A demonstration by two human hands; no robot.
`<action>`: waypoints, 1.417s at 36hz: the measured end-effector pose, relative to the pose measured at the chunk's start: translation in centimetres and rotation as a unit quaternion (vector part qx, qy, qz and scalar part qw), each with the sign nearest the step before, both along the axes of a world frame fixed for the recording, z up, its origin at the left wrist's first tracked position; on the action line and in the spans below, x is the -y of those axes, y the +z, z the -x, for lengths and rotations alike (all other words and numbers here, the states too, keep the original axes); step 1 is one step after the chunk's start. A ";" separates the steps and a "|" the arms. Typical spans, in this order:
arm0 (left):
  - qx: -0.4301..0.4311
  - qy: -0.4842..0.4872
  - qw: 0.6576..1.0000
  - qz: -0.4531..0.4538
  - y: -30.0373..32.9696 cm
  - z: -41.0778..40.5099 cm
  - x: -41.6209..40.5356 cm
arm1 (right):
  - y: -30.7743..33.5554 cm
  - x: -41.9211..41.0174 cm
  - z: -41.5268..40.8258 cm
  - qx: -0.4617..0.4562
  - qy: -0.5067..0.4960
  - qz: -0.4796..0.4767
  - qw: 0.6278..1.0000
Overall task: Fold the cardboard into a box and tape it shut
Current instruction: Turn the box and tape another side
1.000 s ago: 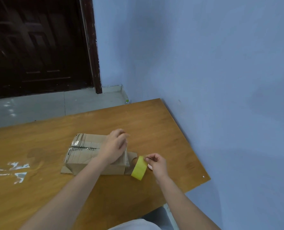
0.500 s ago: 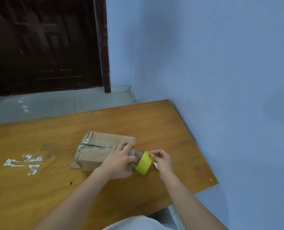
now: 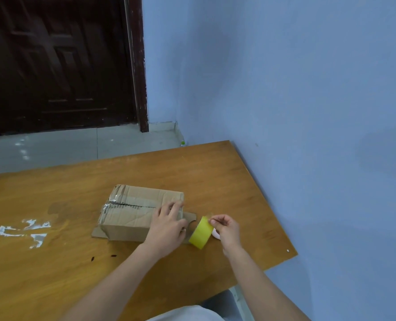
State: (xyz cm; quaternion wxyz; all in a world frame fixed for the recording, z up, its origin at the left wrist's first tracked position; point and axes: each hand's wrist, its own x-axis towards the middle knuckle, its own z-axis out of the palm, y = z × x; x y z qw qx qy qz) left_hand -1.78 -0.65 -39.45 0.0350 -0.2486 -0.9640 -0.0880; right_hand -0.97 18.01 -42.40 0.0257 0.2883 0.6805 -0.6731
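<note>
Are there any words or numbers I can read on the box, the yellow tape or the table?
None can be read.
Cardboard box: dark marks along the top seam, too blurred to read.
Yellow tape roll: plain, no print visible.
Table: only white smears, not letters.

Left hand (image 3: 166, 228) steadies box (image 3: 132, 212); right hand (image 3: 227, 230) apparently pinches tape (image 3: 200, 232).

A brown cardboard box (image 3: 132, 213) lies on the wooden table, folded into shape, its top flaps meeting along a dark central seam with shiny old tape at its left end. Side flaps stick out flat at its left and right ends. Just beside its right end a yellow tape roll (image 3: 201, 232) stands on edge.
</note>
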 end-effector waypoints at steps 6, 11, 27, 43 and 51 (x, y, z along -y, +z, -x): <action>-0.004 0.057 0.997 -0.056 -0.7 -0.2 -0.9 | 0.0 0.0 -0.5 0.000 0.006 -0.015 1.000; -0.004 0.089 0.994 -0.064 -0.7 -0.1 -1.6 | 0.0 -0.3 -0.8 0.002 0.007 -0.020 1.000; 0.027 0.032 0.992 -0.116 -1.2 -0.5 0.6 | 0.3 -0.5 -0.1 -0.008 0.007 0.005 1.000; 0.081 0.195 0.970 -0.120 0.3 1.2 1.2 | 1.3 2.5 4.0 -0.040 0.154 -0.063 0.985; 0.204 0.336 0.919 -0.024 0.0 2.6 2.4 | 3.5 2.3 6.1 -0.032 0.263 -0.138 0.954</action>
